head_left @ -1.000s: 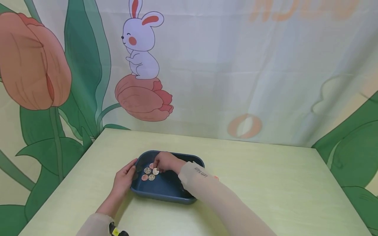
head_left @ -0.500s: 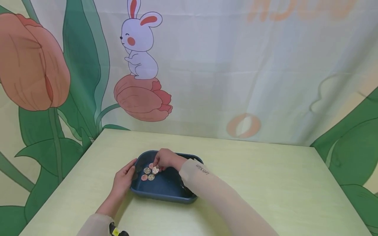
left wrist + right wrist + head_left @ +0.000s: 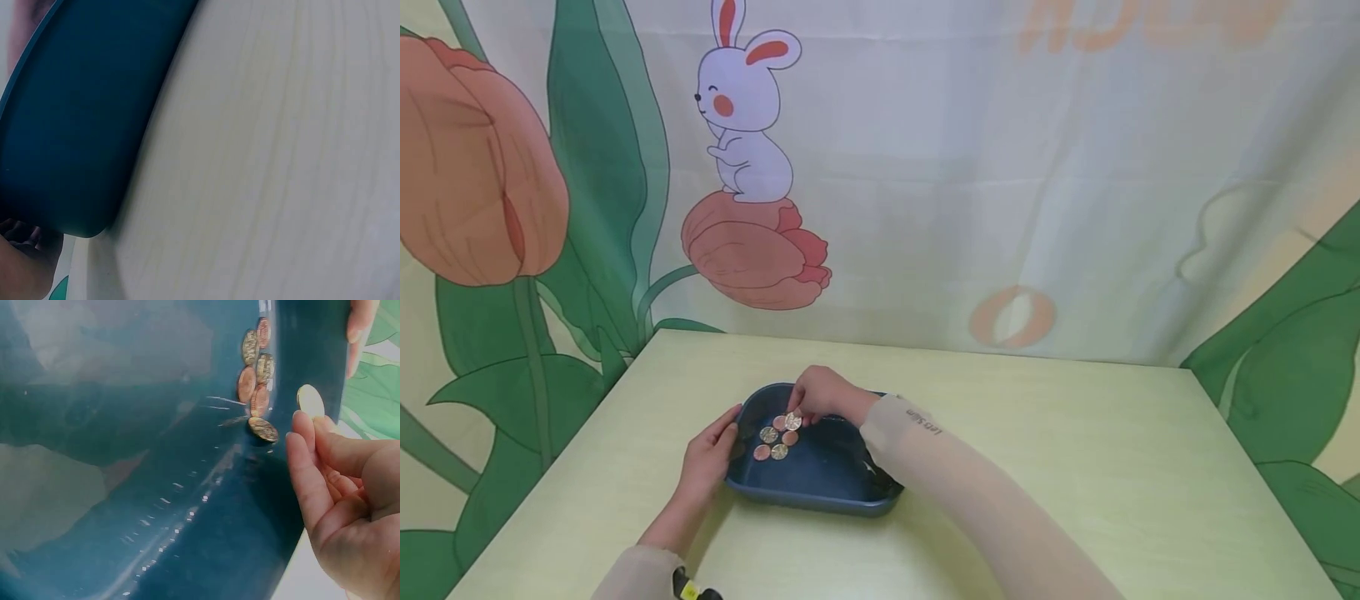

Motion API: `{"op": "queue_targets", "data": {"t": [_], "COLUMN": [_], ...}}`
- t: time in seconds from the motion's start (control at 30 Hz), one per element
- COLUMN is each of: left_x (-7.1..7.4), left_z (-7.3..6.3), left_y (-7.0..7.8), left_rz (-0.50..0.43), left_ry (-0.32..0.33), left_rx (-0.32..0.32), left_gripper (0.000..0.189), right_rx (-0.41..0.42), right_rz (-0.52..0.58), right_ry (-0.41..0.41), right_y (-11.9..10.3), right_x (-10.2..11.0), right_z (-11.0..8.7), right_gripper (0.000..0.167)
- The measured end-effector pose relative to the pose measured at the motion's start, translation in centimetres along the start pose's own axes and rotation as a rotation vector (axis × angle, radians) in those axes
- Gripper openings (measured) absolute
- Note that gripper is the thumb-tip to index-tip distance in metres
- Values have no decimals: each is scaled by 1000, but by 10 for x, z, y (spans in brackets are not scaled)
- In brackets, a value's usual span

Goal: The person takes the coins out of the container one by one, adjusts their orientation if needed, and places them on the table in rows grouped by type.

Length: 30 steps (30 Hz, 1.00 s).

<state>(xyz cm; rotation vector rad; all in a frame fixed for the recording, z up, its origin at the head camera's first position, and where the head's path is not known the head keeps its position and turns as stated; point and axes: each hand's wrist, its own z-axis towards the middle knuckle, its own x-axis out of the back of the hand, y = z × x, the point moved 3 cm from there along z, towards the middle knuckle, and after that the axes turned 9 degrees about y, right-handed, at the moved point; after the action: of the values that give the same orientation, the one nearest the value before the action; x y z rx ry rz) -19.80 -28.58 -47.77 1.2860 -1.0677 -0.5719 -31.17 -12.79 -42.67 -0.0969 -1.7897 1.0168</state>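
Observation:
My left hand [image 3: 707, 458] grips the left end of a dark blue tray [image 3: 827, 504], thumb at the rim. In the left wrist view, the tray's outer wall [image 3: 94, 112] fills the upper left. My right hand [image 3: 822, 392] is over the tray's far left part and pinches a gold-coloured coin [image 3: 310, 401] between thumb and fingertips. That coin is tilted and apart from the others in the right wrist view. Several gold and copper coins lie in the tray's left part, among them a copper coin [image 3: 790, 437] and a gold coin [image 3: 778, 452].
The tray stands on a pale yellow-green table [image 3: 1075, 467]. Behind it hangs a curtain [image 3: 925, 208] printed with a rabbit and tulips. My right sleeve [image 3: 955, 467] covers the tray's right end in the head view. The tray's glossy floor shows reflections.
My right hand has lifted slightly with the gold coin, and the copper coin below it now shows. My left hand has stayed on the tray. The head view has shifted a little.

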Motion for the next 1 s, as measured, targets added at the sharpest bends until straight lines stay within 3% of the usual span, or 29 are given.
{"op": "queue_targets", "data": {"t": [0.2,0.37,0.6,1.0], "left_x": [-2,-1,1,1], "left_z": [-1,0,2,0], "left_y": [-1,-2,-2,2], "left_rz": [-8,0,13,25], "left_ry": [0,1,4,0], "left_rx": [0,-14,-16,-22], "left_gripper": [46,46,46,46], "right_rx": [20,19,-84,-167], "right_rz": [-6,110,321,391], "right_ry": [-5,-27,-4,14], "right_y": [-6,-5,4,31], "right_x": [10,24,54,99], "right_z": [-8,-19,-41,-83], "right_gripper": [13,15,21,25]}}
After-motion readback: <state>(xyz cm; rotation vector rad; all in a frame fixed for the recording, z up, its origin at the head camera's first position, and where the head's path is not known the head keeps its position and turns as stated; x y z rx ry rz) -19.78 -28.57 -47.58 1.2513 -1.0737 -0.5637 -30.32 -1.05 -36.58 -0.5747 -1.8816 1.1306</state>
